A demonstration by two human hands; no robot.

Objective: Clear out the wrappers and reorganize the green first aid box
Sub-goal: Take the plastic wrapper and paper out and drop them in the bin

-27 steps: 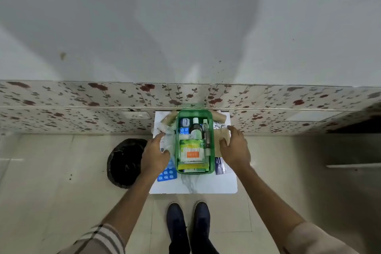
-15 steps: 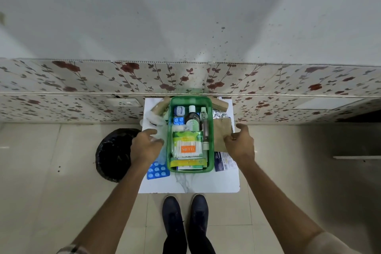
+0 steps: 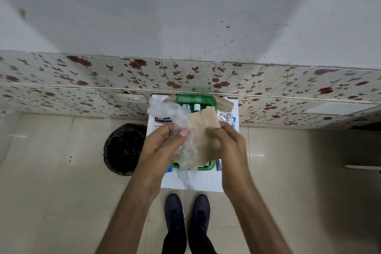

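Head view, the only one. Wrapper-clearing step is in hand, I'd say. Left hand [image 3: 162, 146] is pinching a crumpled clear plastic wrapper [image 3: 175, 117] between thumb and fingers; right hand [image 3: 228, 142] is pinching the edge of a brown paper piece [image 3: 204, 130]. Both hands are meeting above the green first aid box [image 3: 195, 100], wrappers touching and overlapping, hiding most of its contents. Box is sitting on a small white tabletop [image 3: 198, 181], its far end close to the wall; small bottles are showing at that end, details too small to read.

Next move, as I judge it: carry both wrappers to the black bin [image 3: 121, 148], which is standing on the floor just left of the box's table, and release without the light plastic drifting back.

Around the box: a white packet with printed lettering [image 3: 162, 120] is lying just left of it, crumpled foil [image 3: 224, 116] just right, more brown pieces at the far corners, probably cardboard or tape. Room: beige floor tiles [image 3: 61, 192], floral-patterned wall tiles [image 3: 82, 80] behind the box, plain grey-white wall above. The person's dark shoes [image 3: 186, 210] are standing just on the near side of the table.
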